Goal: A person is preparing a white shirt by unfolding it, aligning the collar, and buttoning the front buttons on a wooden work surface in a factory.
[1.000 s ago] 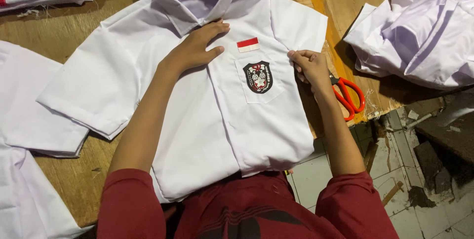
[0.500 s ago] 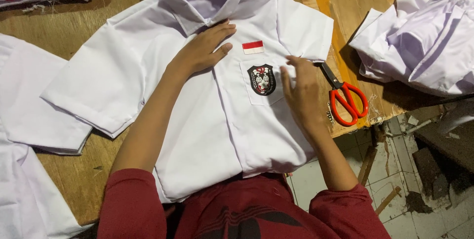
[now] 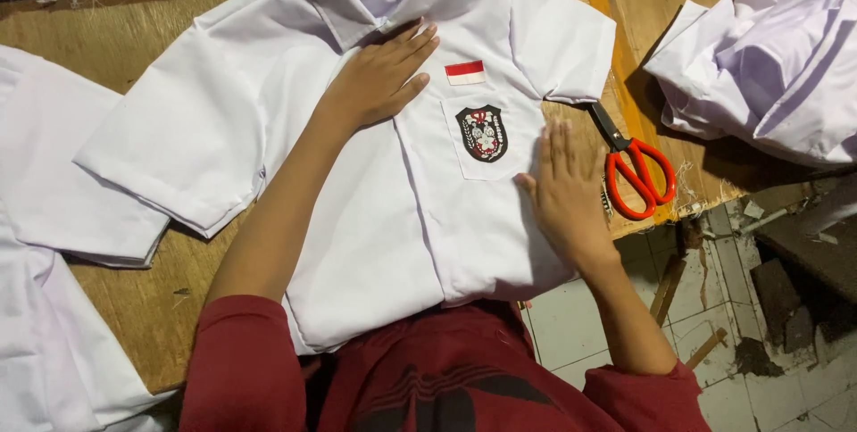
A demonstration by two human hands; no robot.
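A white short-sleeved shirt (image 3: 375, 218) lies buttoned, front up, on a wooden table (image 3: 134, 30). Its chest pocket carries a black shield badge (image 3: 482, 133), with a small red and white patch (image 3: 465, 72) above it. My left hand (image 3: 379, 79) rests flat on the shirt's upper chest, just below the collar. Flat on the shirt's right side, beside the pocket, lies my right hand (image 3: 564, 191), fingers pointing away from me. Neither hand holds anything.
Red-handled scissors (image 3: 636, 164) lie on the table right of the shirt. A crumpled pile of white shirts (image 3: 768, 66) sits at the far right. More white garments (image 3: 54, 173) lie at the left. The table's right edge drops to a tiled floor (image 3: 714, 334).
My right hand has slid from the shirt's right sleeve edge down to beside the pocket and now lies flat. My left hand stays on the chest.
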